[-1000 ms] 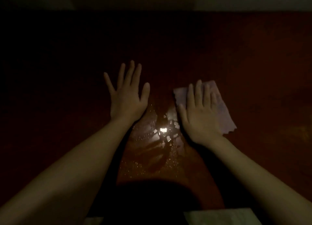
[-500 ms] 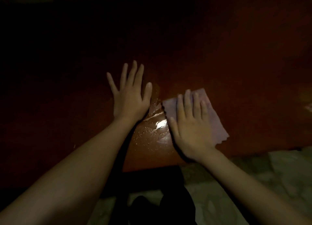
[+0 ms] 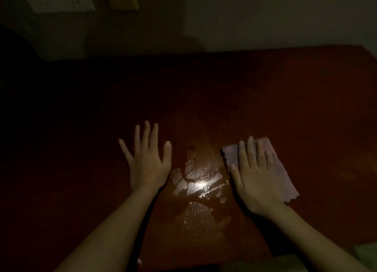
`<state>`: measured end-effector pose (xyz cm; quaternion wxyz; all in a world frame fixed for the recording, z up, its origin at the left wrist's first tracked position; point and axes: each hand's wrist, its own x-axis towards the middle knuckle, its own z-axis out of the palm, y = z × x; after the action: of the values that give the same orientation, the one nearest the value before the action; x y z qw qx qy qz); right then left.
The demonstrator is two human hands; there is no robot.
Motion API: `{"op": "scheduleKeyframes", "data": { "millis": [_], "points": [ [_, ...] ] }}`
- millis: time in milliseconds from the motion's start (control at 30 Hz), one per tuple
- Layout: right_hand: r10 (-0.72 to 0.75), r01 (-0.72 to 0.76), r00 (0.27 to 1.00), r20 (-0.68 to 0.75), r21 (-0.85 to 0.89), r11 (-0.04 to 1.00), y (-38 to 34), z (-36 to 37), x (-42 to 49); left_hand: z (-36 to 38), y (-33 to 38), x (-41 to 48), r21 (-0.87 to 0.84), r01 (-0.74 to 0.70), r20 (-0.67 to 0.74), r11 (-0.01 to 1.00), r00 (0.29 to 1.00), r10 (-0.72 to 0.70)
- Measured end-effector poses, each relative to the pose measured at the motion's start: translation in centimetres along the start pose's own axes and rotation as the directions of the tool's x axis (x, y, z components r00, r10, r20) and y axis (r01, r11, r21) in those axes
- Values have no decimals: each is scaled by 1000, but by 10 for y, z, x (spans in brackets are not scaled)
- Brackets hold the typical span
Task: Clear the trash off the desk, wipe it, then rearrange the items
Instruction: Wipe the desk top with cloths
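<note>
Dim lighting. Left hand (image 3: pixel 148 161) lies flat on the red-brown table (image 3: pixel 285 100), fingers spread, holding nothing. Right hand (image 3: pixel 255 180) presses flat, fingers straight, on a pale cloth (image 3: pixel 282 178) at centre-right. A wet patch (image 3: pixel 197 182) glistens on the table between the hands.

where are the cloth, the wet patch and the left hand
cloth (image 3: pixel 285 180): head view, uncovered strip along its right side
wet patch (image 3: pixel 201 182): head view, bright middle of the shine
left hand (image 3: pixel 149 165): head view, back of the hand
</note>
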<state>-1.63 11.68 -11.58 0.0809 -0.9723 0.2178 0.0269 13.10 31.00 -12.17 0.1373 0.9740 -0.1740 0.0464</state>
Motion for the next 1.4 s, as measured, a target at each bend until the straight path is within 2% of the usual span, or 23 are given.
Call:
{"op": "scheduleKeyframes", "data": {
  "millis": [67,233,467,533,600,667,733,800,867,933,967,1067,1133,1200,1300,1400],
  "points": [
    [-31,32,999,17,-21,999,-4,-1,19,3,-3,19,19,-38,20,999,999,37],
    [-48,48,999,-14,-37,998,-17,-8,80,10,-9,67,79,-21,47,997,999,17],
    [-70,70,998,-9,-27,997,-72,-7,201,11,-10,116,7,4,79,1000,997,-4],
    [-162,163,987,9,-55,985,-88,-3,193,13,-14,125,-19,24,74,1000,997,-23],
    [-320,320,947,9,-84,944,-88,-3,157,15,-16,128,-23,20,76,1000,997,-18],
    [-467,469,883,35,-82,880,-73,-6,115,14,-16,128,-32,7,86,999,996,-4],
    [-526,529,848,60,-143,837,-46,-9,101,12,-13,128,-47,-2,96,999,995,7],
    [-424,421,905,22,-183,889,-33,-12,115,11,-13,129,-62,-13,93,998,995,19],
    [-213,209,977,-21,-134,969,-46,-11,139,12,-14,132,-69,-26,83,997,996,32],
    [-68,65,997,-35,-79,995,-72,-2,149,14,-16,130,-80,-55,79,995,995,61],
    [-54,51,998,-40,-68,996,-84,2,144,13,-17,128,-92,-77,76,993,994,84],
    [-206,201,978,-43,-91,975,-105,10,85,7,-27,112,-124,-149,93,981,983,161],
    [-308,305,951,-13,-105,947,-97,10,34,-1,-39,89,-115,-198,104,973,972,210],
    [-332,330,943,10,-129,935,-75,7,-3,-10,-55,62,-96,-249,110,964,960,259],
    [-216,212,976,1,-187,959,-58,2,-10,-16,-70,43,-72,-272,98,960,955,278],
    [56,-62,995,-80,-68,996,-84,10,8,-16,-72,42,-69,-299,85,952,949,305]
  ]
}}
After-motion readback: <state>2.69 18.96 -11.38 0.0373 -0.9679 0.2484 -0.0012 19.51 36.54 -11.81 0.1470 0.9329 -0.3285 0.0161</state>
